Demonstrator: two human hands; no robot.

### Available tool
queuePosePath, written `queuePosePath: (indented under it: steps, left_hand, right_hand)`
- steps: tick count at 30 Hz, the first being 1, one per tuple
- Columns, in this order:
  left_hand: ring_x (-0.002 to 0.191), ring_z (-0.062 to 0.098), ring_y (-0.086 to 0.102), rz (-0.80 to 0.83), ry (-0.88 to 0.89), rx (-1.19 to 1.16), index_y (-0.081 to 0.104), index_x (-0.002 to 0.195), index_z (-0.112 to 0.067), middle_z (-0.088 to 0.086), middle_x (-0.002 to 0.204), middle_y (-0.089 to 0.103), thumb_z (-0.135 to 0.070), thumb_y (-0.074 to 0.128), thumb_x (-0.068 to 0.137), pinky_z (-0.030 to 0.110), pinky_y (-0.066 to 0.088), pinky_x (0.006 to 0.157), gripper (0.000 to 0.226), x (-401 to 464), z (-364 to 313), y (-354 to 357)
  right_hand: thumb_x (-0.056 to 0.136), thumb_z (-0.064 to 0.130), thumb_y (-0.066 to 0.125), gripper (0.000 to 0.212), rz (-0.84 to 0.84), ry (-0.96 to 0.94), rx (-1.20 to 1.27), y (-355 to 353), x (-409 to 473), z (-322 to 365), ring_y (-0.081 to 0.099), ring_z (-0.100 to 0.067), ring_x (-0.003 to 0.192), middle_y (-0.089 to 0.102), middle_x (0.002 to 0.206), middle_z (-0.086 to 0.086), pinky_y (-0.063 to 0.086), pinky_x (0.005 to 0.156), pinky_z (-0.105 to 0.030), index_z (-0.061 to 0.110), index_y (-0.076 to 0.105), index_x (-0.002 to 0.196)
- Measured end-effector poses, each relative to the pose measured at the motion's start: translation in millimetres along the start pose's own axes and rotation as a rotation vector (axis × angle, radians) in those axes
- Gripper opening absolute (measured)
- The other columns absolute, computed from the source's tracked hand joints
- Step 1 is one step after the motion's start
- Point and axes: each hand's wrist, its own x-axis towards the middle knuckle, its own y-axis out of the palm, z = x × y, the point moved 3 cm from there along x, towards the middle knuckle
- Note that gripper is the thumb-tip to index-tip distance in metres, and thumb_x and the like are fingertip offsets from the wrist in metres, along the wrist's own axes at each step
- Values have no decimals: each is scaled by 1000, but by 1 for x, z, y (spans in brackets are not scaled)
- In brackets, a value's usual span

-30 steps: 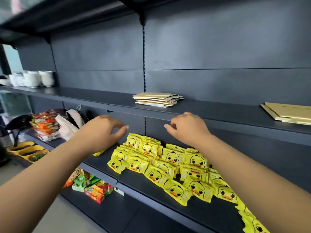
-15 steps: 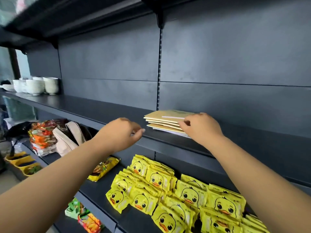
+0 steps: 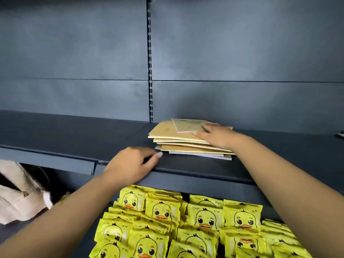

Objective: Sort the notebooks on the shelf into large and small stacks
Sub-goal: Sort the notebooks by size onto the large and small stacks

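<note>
Right hand (image 3: 216, 135) flat on notebooks (image 3: 178, 139); left hand (image 3: 130, 165) loose, empty.

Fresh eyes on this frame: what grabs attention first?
Probably the bright yellow duck-face packets heaped on the lower shelf, the loudest colour against the dark grey shelving. Next, the uneven stack of tan notebooks on the middle shelf, with a smaller notebook lying askew on top. The right hand rests on that stack, while the left hand sits at the shelf's front edge, holding nothing.
</note>
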Motion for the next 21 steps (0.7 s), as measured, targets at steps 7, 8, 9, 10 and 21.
queuePosePath:
  steps: [7, 8, 9, 10, 21]
  left_hand:
    - [96, 21, 62, -72, 160, 40, 62, 99, -24, -1, 107, 67, -65, -10, 67, 34, 51, 71, 89, 2, 7, 5]
    - [95, 21, 63, -81, 170, 43, 62, 99, -23, 0, 107, 67, -64, -11, 67, 33, 51, 70, 90, 1, 8, 7]
    - [95, 21, 63, -92, 179, 45, 62, 99, -23, 0, 108, 67, -63, -12, 68, 32, 51, 69, 90, 0, 8, 8]
    - [95, 20, 63, -104, 186, 47, 63, 99, -24, 0, 108, 67, -63, -12, 68, 31, 51, 68, 90, 0, 8, 9]
    - [69, 19, 59, -103, 185, 83, 64, 93, -23, -2, 75, 62, -63, -11, 71, 23, 39, 51, 87, -2, 6, 6]
  right_hand:
    - [95, 52, 30, 56, -259, 158, -13, 3, -31, 7, 46, -30, 122, 56, 130, -13, 37, 94, -30, 15, 56, 128]
    - [96, 48, 35, 51, -369, 185, 48, 2, -35, 8, 51, -32, 114, 62, 115, -16, 38, 85, -29, 11, 63, 117]
    - [95, 44, 41, 46, -474, 211, 134, 1, -38, 7, 52, -31, 111, 63, 106, -15, 37, 82, -28, 8, 67, 109]
    - [93, 42, 48, 41, -542, 243, 239, 0, -37, 1, 51, -29, 113, 61, 107, -13, 38, 85, -27, 9, 67, 107]
    - [88, 18, 61, 19, -246, 462, 1024, 9, -33, -44, 31, -10, 54, 47, 58, 0, 25, 52, -22, 9, 63, 105]
